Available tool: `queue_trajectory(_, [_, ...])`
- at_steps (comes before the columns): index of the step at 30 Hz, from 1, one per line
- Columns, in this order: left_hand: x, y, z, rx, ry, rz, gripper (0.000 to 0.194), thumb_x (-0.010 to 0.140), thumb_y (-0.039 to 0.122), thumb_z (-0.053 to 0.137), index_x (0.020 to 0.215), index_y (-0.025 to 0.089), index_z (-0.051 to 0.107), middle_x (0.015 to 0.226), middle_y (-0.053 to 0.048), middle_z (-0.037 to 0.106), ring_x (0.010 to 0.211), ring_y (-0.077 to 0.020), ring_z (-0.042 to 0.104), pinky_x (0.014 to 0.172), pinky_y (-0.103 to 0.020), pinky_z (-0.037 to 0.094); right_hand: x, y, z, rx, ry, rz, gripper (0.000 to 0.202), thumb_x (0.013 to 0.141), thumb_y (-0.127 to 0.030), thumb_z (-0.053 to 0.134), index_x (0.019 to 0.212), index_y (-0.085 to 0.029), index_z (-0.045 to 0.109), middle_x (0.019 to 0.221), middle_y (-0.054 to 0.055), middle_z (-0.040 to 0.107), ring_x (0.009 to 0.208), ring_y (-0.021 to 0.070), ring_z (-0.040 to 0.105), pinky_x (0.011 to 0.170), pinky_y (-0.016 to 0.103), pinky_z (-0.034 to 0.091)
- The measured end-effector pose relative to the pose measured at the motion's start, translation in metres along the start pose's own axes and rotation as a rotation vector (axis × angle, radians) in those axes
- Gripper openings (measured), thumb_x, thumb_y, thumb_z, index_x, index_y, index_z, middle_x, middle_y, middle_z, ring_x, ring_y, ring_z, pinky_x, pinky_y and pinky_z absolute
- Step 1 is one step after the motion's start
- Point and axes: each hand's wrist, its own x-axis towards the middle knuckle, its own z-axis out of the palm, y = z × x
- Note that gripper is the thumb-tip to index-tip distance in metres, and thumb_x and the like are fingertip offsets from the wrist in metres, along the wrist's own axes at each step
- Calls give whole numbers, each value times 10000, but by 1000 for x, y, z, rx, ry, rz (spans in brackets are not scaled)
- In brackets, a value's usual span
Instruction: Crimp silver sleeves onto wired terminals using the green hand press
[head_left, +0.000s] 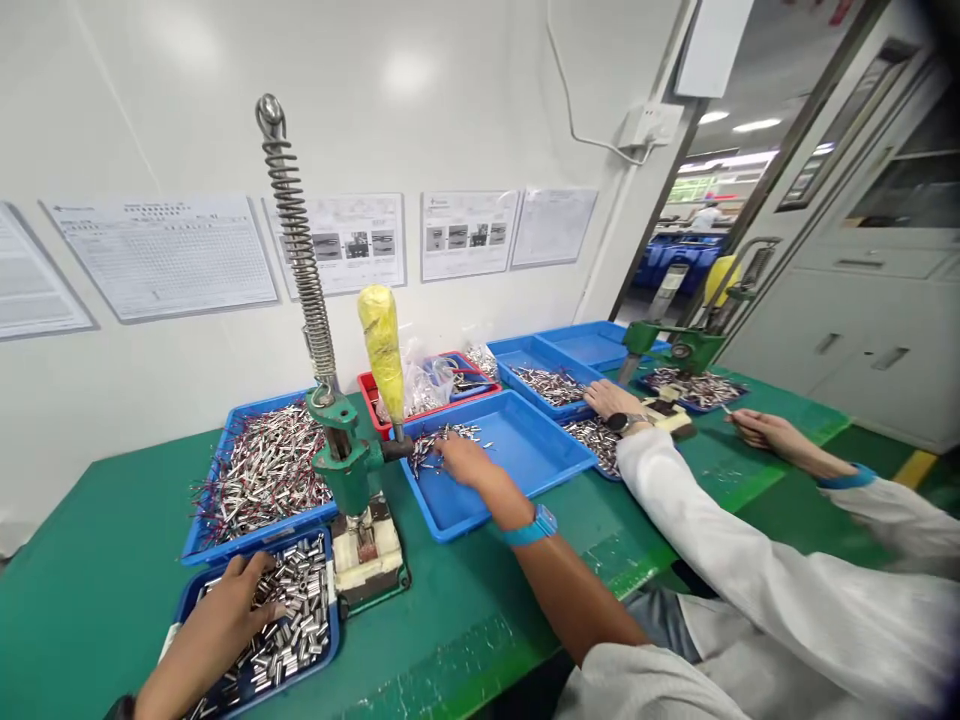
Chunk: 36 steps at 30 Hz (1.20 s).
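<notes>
My left hand (229, 610) reaches into a small blue tray of short metal cylinders (296, 615), its fingers bent down among the pieces. What the fingertips hold, if anything, is too small to tell. My right hand (463, 462) is at the left end of a large blue tray (532, 440), over a small pile of thin wired parts (427, 445); its fingertips are hidden in the pile. Between my hands stands a green hand press (349, 465) with a yellow-wrapped lever (382, 345) and a tall spring. No part is clearly visible at its base.
A blue tray of wired parts (274, 465) lies behind the metal cylinders. Behind the press sits a red tray (371, 400) with plastic bags. At right, a co-worker's hands (619, 405) work near another green press (682, 345) and more trays.
</notes>
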Motion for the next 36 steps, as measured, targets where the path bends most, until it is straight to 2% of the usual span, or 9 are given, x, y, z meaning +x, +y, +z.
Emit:
queue_trajectory(5, [-3, 1, -2, -12, 42, -9, 275, 861, 428, 432, 959, 222, 588, 982, -87, 578, 844, -280, 624, 779, -366, 452, -1, -7, 3, -6, 47, -55, 330, 886, -209, 572, 1208, -219, 646, 1238, 121, 604, 1088, 252, 607, 917, 334, 445])
queue_trajectory(12, [-10, -4, 15, -53, 118, 25, 187, 868, 319, 423, 810, 221, 573, 915, -72, 570, 849, -260, 594, 796, -359, 425, 6, -6, 22, 133, 77, -110, 124, 848, -169, 596, 935, -122, 670, 1001, 123, 700, 932, 224, 649, 848, 351, 478])
queue_trajectory(16, [-16, 2, 12, -16, 150, -41, 101, 803, 180, 468, 869, 205, 540, 904, -71, 586, 835, -252, 581, 759, -336, 399, 6, 3, 9, 366, 241, -161, 90, 864, -200, 550, 909, -160, 617, 929, 80, 714, 878, 181, 654, 791, 267, 462])
queue_trajectory(18, [-19, 7, 7, -17, 155, -57, 83, 777, 139, 481, 806, 202, 526, 863, -72, 590, 829, -254, 571, 748, -331, 380, 3, 5, -1, 510, 337, -167, 156, 912, -271, 472, 969, -164, 570, 904, 70, 708, 816, 163, 654, 726, 250, 464])
queue_trajectory(21, [-26, 14, -4, -76, 169, -47, 102, 757, 107, 498, 768, 199, 541, 820, -64, 599, 829, -249, 558, 752, -328, 370, -12, 0, -13, 700, 425, -174, 284, 940, -398, 400, 1064, -166, 508, 710, 14, 647, 610, 150, 600, 572, 239, 436])
queue_trajectory(25, [-37, 30, -23, -191, 181, -2, 68, 844, 220, 535, 873, 195, 591, 855, -41, 634, 801, -211, 579, 730, -297, 412, -59, -28, -8, 1069, 408, -189, 382, 895, -541, 490, 1068, -200, 501, 573, -58, 543, 447, 113, 481, 442, 208, 357])
queue_trajectory(29, [-30, 66, -36, -656, 190, 214, 210, 891, 375, 591, 983, 193, 641, 923, -44, 648, 823, -187, 587, 730, -279, 455, -110, -78, 27, 1438, 216, -177, 409, 869, -578, 534, 1014, -195, 524, 848, 37, 681, 411, 71, 475, 397, 205, 351])
queue_trajectory(32, [-4, 90, -36, -965, 150, 292, 249, 883, 396, 624, 995, 176, 661, 793, -37, 642, 690, -162, 577, 645, -270, 467, -121, -112, 49, 1459, 187, -181, 401, 909, -559, 481, 1034, -182, 540, 989, 82, 683, 428, 60, 501, 411, 207, 368])
queue_trajectory(36, [30, 103, -27, -1271, 113, 298, 189, 857, 336, 682, 922, 168, 626, 708, -29, 658, 627, -140, 591, 598, -246, 459, -115, -133, 50, 1306, 245, -202, 338, 965, -472, 415, 1059, -185, 568, 986, 76, 691, 447, 64, 487, 449, 217, 402])
